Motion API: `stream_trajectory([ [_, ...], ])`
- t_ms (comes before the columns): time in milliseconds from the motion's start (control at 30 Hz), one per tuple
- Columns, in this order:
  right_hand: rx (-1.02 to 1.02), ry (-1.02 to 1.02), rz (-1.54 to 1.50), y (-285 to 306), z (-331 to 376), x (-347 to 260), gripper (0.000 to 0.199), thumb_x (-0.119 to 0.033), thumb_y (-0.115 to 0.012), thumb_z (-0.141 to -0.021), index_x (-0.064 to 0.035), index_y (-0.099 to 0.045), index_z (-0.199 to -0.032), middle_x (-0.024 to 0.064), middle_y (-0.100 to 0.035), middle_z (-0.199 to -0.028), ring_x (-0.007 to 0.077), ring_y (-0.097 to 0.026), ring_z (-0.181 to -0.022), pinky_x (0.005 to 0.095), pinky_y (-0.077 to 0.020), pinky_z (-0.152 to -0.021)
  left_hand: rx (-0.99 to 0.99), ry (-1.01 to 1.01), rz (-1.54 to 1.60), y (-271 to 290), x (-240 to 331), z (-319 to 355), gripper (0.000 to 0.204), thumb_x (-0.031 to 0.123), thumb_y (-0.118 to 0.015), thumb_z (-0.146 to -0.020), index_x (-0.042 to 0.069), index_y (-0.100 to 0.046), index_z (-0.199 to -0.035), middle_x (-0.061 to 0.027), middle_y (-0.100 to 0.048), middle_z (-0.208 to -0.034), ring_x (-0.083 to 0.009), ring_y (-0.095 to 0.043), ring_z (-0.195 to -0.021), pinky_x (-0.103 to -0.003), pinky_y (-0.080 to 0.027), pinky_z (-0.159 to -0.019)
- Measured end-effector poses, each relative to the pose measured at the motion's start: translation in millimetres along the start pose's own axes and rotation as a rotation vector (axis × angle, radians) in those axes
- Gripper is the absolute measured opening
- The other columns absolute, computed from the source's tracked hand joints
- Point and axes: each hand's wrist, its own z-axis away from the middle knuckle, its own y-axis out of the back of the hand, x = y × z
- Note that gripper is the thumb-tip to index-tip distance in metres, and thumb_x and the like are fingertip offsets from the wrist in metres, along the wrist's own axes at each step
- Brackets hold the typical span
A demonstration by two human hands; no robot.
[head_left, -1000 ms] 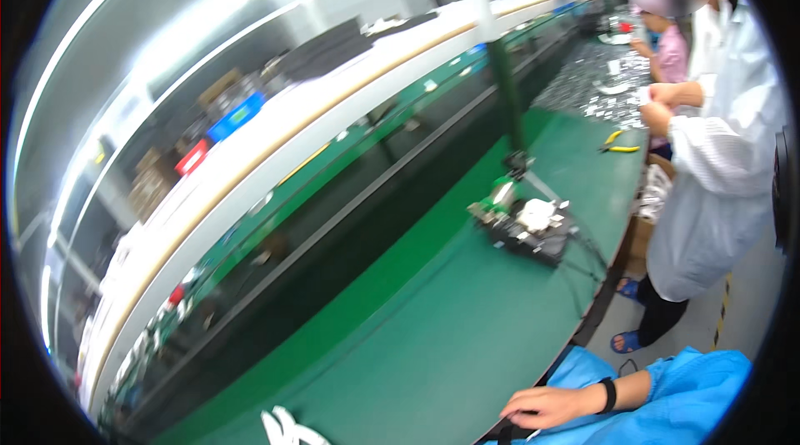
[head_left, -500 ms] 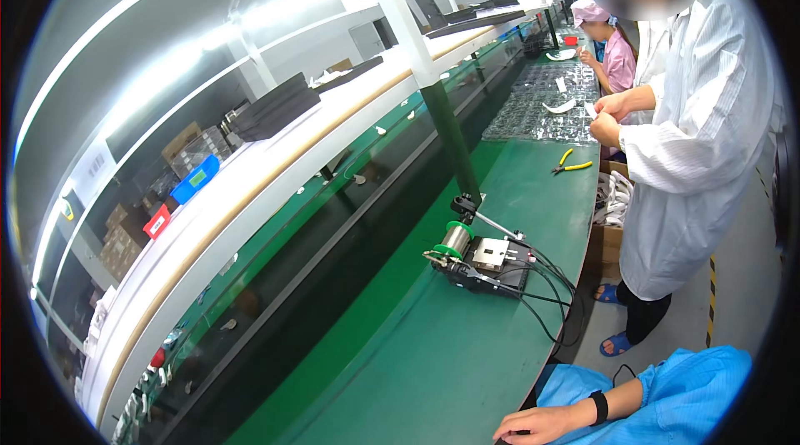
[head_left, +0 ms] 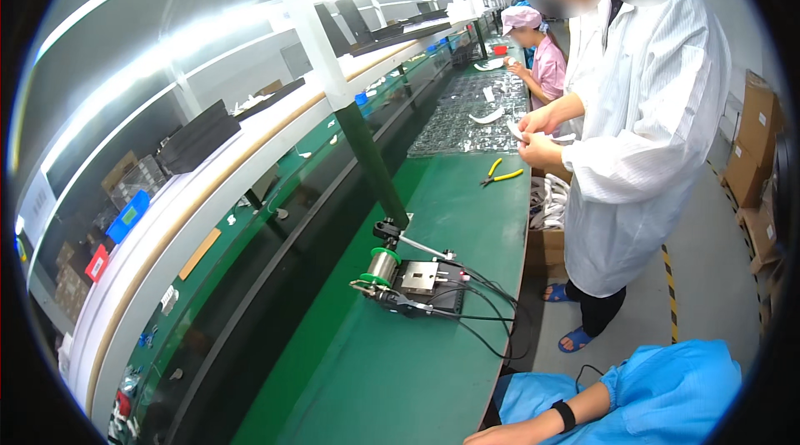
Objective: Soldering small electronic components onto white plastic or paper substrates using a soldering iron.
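Worktop [head_left: 433, 362], green, long | soldering station [head_left: 412, 282] with wire spool near its right edge | yellow-handled pliers [head_left: 500, 174] farther along that edge | right hand [head_left: 500, 437] at the near right corner, resting on the edge, fingers cut off by the frame so grip cannot be told | left hand out of sight | co-worker in white coat [head_left: 642, 128] standing beside the right edge, holding small white parts.

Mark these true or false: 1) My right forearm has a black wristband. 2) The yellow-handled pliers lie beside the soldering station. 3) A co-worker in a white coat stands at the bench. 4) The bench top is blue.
1) True: the right forearm wears a black wristband.
2) False: the yellow-handled pliers lie farther up the bench, well apart from the soldering station.
3) True: the co-worker in a white coat stands there, hands together.
4) False: the bench top is green.
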Motion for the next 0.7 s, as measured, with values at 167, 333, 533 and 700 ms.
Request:
stream_trajectory([
  [167, -0.047, 0.045, -0.071, -7, -21, -28, 0.019, -0.014, -0.056, -0.089, -0.0029, -0.059, -0.105, 0.0108, -0.061, -0.09, 0.0191, -0.059, -0.078, 0.0306, -0.0473, -0.067, -0.584, 0.623, 1.012, -18, 120, 17, 0.013, 0.012, -0.059, -0.089, 0.003, -0.055, -0.098, -0.0057, -0.059, -0.085, -0.0113, -0.053, -0.063, -0.023, -0.043, -0.057],
  [333, 0.118, 0.122, -0.152, 10, -59, -63, 0.019, -0.012, -0.057, -0.088, -0.0013, -0.058, -0.104, 0.0128, -0.061, -0.093, 0.0199, -0.059, -0.081, 0.0304, -0.0476, -0.071, -1.207, 0.157, 1.055, -66, 229, 10, 0.059, -0.001, -0.067, -0.08, 0.0, -0.035, -0.13, -0.0106, -0.057, -0.111, -0.0143, -0.058, -0.089, -0.028, -0.049, -0.078],
  [533, 0.24, -0.018, -0.844, 14, -60, -7, 0.02, -0.004, -0.053, -0.088, -0.0024, -0.057, -0.108, 0.0028, -0.059, -0.087, 0.012, -0.058, -0.081, 0.0268, -0.0486, -0.07, -1.336, 0.068, 1.179, -90, 258, 17, 0.073, 0.0, -0.072, -0.077, -0.001, -0.027, -0.134, -0.0148, -0.054, -0.115, -0.0186, -0.057, -0.1, -0.03, -0.049, -0.084],
  [700, 0.301, -0.196, -1.596, 41, -58, -19, 0.012, -0.002, -0.05, -0.086, -0.0037, -0.055, -0.097, 0.0034, -0.056, -0.08, 0.0108, -0.051, -0.064, 0.0258, -0.0433, -0.06, -1.383, 0.091, 1.225, -124, 260, 16, 0.069, 0.0, -0.077, -0.069, -0.007, -0.041, -0.126, -0.0172, -0.054, -0.12, -0.0252, -0.054, -0.111, -0.038, -0.046, -0.095],
])
